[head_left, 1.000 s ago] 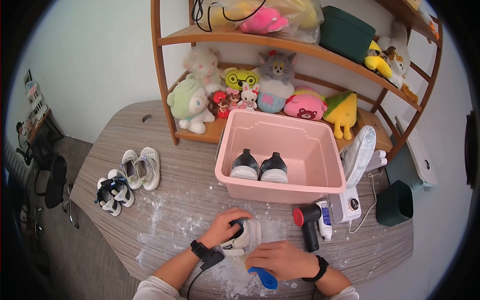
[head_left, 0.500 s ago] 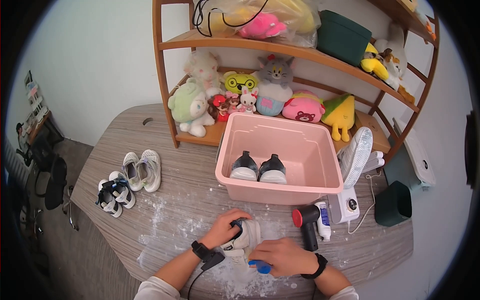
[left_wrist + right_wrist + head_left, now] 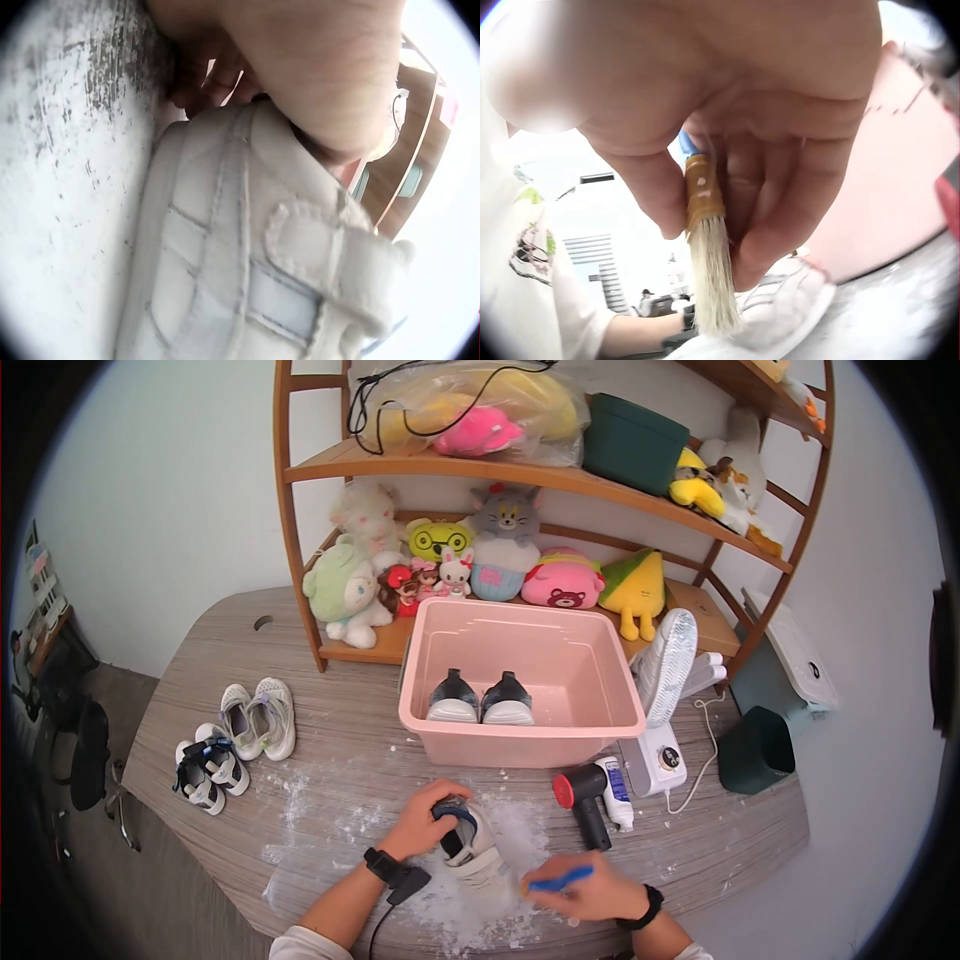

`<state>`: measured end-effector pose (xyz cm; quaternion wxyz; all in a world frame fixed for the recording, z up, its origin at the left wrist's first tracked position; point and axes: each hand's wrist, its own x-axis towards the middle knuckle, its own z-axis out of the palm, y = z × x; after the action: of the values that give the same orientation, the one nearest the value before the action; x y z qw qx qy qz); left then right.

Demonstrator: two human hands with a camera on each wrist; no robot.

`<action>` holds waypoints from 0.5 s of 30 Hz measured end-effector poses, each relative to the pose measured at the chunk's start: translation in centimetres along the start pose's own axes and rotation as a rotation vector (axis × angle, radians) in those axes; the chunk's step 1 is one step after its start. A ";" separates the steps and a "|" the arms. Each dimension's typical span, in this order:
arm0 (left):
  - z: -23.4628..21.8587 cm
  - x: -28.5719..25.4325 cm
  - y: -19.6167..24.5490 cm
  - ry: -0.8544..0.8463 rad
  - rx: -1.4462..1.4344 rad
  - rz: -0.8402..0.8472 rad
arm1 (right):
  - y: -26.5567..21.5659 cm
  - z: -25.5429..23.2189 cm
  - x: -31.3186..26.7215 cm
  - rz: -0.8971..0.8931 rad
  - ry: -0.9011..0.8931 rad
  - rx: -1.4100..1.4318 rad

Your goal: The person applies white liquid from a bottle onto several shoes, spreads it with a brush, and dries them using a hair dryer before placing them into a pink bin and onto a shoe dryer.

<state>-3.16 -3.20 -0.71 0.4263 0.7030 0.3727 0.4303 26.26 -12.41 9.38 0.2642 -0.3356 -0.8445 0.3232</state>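
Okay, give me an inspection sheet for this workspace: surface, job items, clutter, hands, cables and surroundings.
Surface: wood-grained table, white residue around the work.
Job items: pale shoe on the table; brush with blue handle and pale bristles. Whether they touch, I can't tell.
Clutter: pink bin holding dark-heeled shoes; two pairs of small shoes to its left; black device with a red end beside a tube.
Hands: left hand grips the pale shoe near its opening; right hand pinches the brush.
Cables: white cord beside a white appliance; black cable at the left wrist.
Surroundings: wooden shelf with plush toys behind; dark green bin at right.
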 end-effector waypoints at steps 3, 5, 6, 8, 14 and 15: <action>-0.1 0.1 1.4 -0.061 -0.096 -0.029 | 0.6 -1.8 -2.4 0.452 0.214 -0.142; -0.1 0.0 1.1 -0.092 -0.125 -0.061 | 1.8 -2.1 -4.3 0.529 0.370 -0.222; -0.1 -0.1 0.8 -0.110 -0.156 -0.100 | 2.5 -2.2 -5.4 0.603 0.511 -0.302; 0.0 -0.1 0.5 -0.107 -0.131 -0.059 | 3.9 -2.5 -7.2 0.645 0.586 -0.328; 0.2 -0.2 -0.3 -0.096 -0.039 -0.057 | 7.5 -2.8 -11.3 0.701 0.707 -0.481; 0.4 -0.3 -0.1 -0.085 -0.036 -0.084 | 7.6 -2.9 -11.6 0.703 0.713 -0.478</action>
<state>-2.94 -3.51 -0.97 0.4719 0.6967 0.3757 0.3882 38.52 -15.59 3.12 0.3265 -0.7366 -0.5895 0.0574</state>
